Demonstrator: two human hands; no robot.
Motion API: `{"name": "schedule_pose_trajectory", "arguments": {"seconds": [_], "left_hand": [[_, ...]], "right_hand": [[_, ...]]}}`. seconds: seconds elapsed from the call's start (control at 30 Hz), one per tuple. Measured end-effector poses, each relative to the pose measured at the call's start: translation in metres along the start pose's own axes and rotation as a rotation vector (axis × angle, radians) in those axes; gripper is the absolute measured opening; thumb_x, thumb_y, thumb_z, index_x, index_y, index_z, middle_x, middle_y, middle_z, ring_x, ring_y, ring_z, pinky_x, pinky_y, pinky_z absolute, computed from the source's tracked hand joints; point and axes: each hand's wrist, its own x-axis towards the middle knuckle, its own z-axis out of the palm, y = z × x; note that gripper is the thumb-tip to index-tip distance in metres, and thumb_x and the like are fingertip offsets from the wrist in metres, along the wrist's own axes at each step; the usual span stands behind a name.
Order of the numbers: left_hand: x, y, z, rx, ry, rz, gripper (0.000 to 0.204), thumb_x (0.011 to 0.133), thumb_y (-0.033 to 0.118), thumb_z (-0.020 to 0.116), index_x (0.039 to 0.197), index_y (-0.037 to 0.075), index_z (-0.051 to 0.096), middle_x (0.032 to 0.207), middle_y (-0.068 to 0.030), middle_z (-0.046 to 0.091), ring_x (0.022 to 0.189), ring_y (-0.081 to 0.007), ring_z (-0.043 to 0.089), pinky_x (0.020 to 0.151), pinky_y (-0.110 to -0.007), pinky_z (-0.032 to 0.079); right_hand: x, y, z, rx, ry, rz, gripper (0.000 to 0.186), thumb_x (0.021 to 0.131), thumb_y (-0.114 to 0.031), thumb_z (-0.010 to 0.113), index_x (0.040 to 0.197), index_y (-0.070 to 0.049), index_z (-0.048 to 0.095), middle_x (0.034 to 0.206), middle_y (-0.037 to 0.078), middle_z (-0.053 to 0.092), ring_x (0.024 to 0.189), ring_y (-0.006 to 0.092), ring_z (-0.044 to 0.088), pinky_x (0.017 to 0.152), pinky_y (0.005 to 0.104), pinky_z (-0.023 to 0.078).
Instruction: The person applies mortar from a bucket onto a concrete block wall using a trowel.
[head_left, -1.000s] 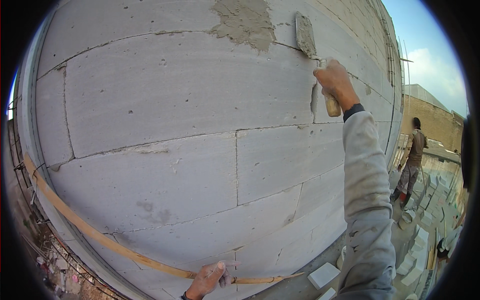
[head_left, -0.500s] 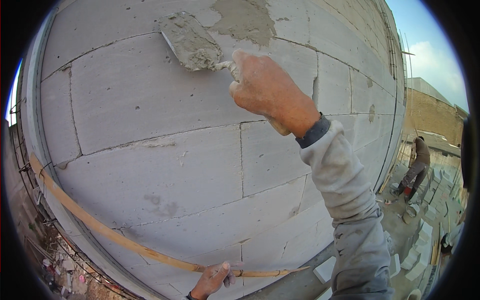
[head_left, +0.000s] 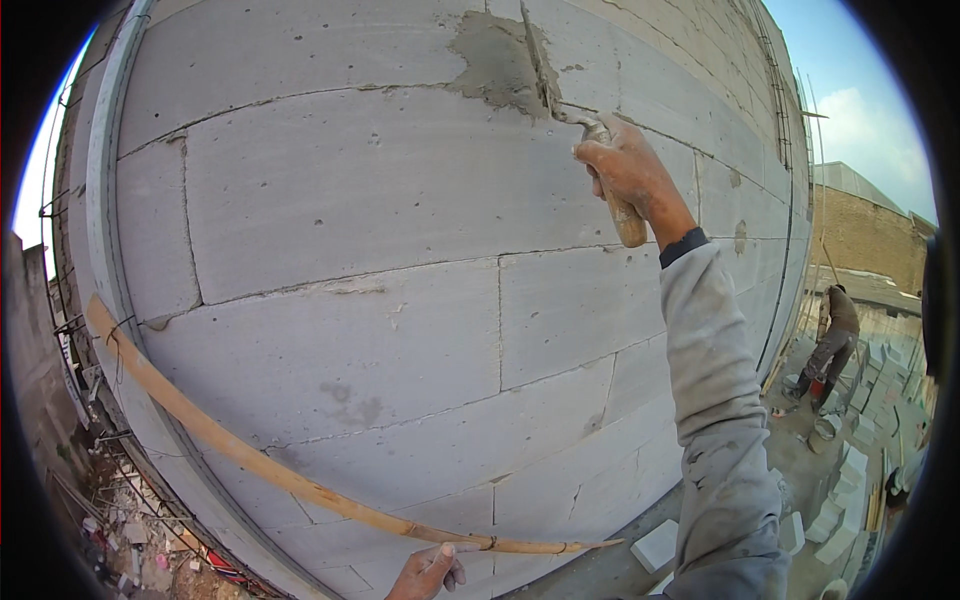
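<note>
My right hand (head_left: 640, 170) is closed around the wooden handle of a trowel (head_left: 541, 72). The trowel's blade stands nearly edge-on to me, against or just off the block wall (head_left: 340, 190), at the right side of a wet grey mortar patch (head_left: 492, 62). How much mortar the blade carries is hidden. Low in the picture, my left hand (head_left: 428, 573) is beside a long bamboo strip (head_left: 260, 462), its index finger and thumb stretched out and the other fingers loosely bent. It appears to touch the strip; nothing shows in its grasp.
A pale vertical post (head_left: 103, 190) borders the wall on the left, with rubble (head_left: 140, 555) below. Down to the right, another person (head_left: 835, 335) stands among loose white blocks (head_left: 838, 510) and a bucket (head_left: 824, 430). Thin upright rods (head_left: 818, 150) rise beyond the wall.
My right hand has moved right with the trowel, whose mortar-loaded face has turned from facing me to edge-on at the patch. The view has shifted slightly; my left hand stays near the bamboo strip.
</note>
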Motion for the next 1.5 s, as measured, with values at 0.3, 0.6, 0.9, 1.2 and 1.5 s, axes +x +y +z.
{"name": "schedule_pose_trajectory", "arguments": {"seconds": [0.3, 0.6, 0.9, 1.2, 1.5], "left_hand": [[-0.02, -0.022, -0.022, 0.011, 0.047, -0.072, 0.059, 0.099, 0.045, 0.033, 0.066, 0.004, 0.058, 0.058, -0.0056, 0.057, 0.05, -0.0128, 0.052, 0.052, -0.028, 0.044], [-0.016, -0.028, -0.005, 0.01, 0.031, -0.075, 0.06, 0.1, 0.045, 0.031, 0.065, 0.004, 0.059, 0.057, -0.0047, 0.056, 0.05, -0.012, 0.052, 0.052, -0.027, 0.044], [-0.036, -0.044, -0.021, -0.02, 0.011, -0.188, 0.06, 0.097, 0.05, 0.034, 0.076, 0.004, 0.064, 0.058, -0.0026, 0.056, 0.049, -0.011, 0.05, 0.05, -0.026, 0.042], [-0.044, -0.054, -0.019, -0.063, -0.074, -0.137, 0.062, 0.096, 0.054, 0.033, 0.111, 0.001, 0.063, 0.063, 0.0007, 0.055, 0.052, -0.009, 0.05, 0.047, -0.023, 0.04], [-0.038, -0.061, -0.006, -0.049, -0.194, -0.242, 0.058, 0.095, 0.052, 0.04, 0.11, 0.001, 0.063, 0.063, -0.0002, 0.054, 0.053, -0.0097, 0.047, 0.049, -0.025, 0.042]], "right_hand": [[0.06, -0.022, 0.001, -0.187, -0.007, -0.041, 0.016, 0.077, -0.016, 0.058, 0.08, -0.002, 0.052, 0.06, 0.006, 0.05, 0.045, 0.0145, 0.05, 0.04, 0.029, 0.041], [-0.033, -0.04, 0.094, -0.517, -0.161, -0.376, 0.015, 0.074, -0.013, 0.054, 0.084, -0.001, 0.054, 0.071, 0.021, 0.059, 0.069, 0.0392, 0.057, 0.063, 0.0456, 0.045], [-0.128, 0.024, 0.075, -0.157, -0.378, -0.067, 0.022, 0.075, -0.018, 0.063, 0.083, -0.001, 0.053, 0.063, 0.014, 0.056, 0.053, 0.0274, 0.054, 0.054, 0.037, 0.044], [-0.312, 0.124, 0.098, 0.98, -0.256, 0.696, 0.021, 0.077, -0.016, 0.066, 0.088, -0.004, 0.052, 0.062, 0.004, 0.052, 0.048, 0.015, 0.054, 0.046, 0.0275, 0.046], [-0.406, 0.132, 0.107, 1.14, -0.105, 0.962, 0.016, 0.079, -0.014, 0.062, 0.086, -0.006, 0.05, 0.062, 0.003, 0.05, 0.047, 0.017, 0.053, 0.046, 0.0302, 0.047]]}}
